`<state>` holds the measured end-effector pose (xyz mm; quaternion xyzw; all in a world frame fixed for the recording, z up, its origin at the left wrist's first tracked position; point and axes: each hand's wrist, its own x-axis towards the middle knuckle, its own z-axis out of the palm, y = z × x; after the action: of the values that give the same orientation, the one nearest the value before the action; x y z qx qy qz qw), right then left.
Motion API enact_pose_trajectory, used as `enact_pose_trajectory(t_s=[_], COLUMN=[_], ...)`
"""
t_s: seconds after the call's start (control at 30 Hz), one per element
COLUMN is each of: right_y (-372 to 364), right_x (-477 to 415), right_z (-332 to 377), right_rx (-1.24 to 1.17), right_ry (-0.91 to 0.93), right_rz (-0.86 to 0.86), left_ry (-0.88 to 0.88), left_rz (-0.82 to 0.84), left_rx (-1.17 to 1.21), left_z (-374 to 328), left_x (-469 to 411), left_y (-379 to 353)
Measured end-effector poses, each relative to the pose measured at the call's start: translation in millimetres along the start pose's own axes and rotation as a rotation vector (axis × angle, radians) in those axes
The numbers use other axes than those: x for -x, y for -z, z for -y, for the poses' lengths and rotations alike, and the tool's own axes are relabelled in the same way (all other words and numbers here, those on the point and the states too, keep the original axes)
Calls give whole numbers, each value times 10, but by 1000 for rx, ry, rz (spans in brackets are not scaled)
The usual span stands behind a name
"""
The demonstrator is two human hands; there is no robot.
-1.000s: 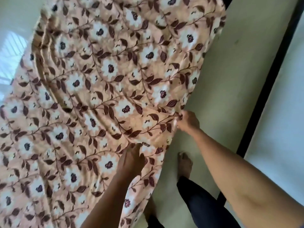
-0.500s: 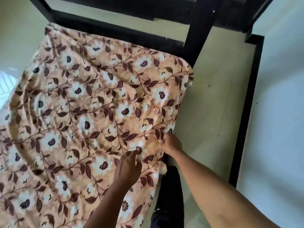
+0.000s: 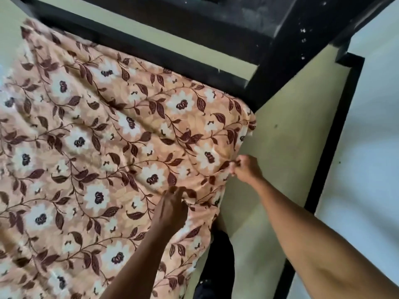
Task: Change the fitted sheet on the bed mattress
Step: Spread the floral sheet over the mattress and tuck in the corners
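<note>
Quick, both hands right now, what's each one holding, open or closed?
Left hand: closed, pinching a fold of the floral sheet.
Right hand: closed, gripping the sheet's side edge.

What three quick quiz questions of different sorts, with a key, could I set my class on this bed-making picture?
1. True or false: the right hand pinches the edge of the floral sheet.
2. The left hand is: A) flat and open; B) bunching a fold of the floral sheet; C) out of view.
3. Fill in: the bed frame beyond the floral sheet is coloured ____.

Key: 1 true; 2 B; 3 black.
</note>
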<state>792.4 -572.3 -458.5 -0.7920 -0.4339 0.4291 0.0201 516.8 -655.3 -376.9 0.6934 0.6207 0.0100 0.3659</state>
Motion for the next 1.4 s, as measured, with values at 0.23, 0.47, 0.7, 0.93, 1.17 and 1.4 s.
enact_pose_trajectory(t_s=[0.23, 0.47, 0.7, 0.93, 1.17, 1.4], right_y=[418, 618, 677, 750, 504, 401], right_x=[-484, -1095, -1233, -1383, -1406, -825], right_z=[295, 343, 396, 397, 460, 542], right_rx=[-194, -545, -730, -780, -957, -434], right_ry=[-8, -82, -319, -272, -375, -57], right_rz=[-150, -360, -400, -124, -461, -530], left_ry=[28, 44, 71, 21, 9, 109], left_rz=[-5, -26, -87, -158, -163, -116], left_rx=[-41, -1, 47, 37, 47, 35], left_z=[-127, -286, -504, -672, -650, -706], left_x=[-413, -731, -840, -1037, -954, -673], left_y=[254, 181, 137, 52, -161, -260])
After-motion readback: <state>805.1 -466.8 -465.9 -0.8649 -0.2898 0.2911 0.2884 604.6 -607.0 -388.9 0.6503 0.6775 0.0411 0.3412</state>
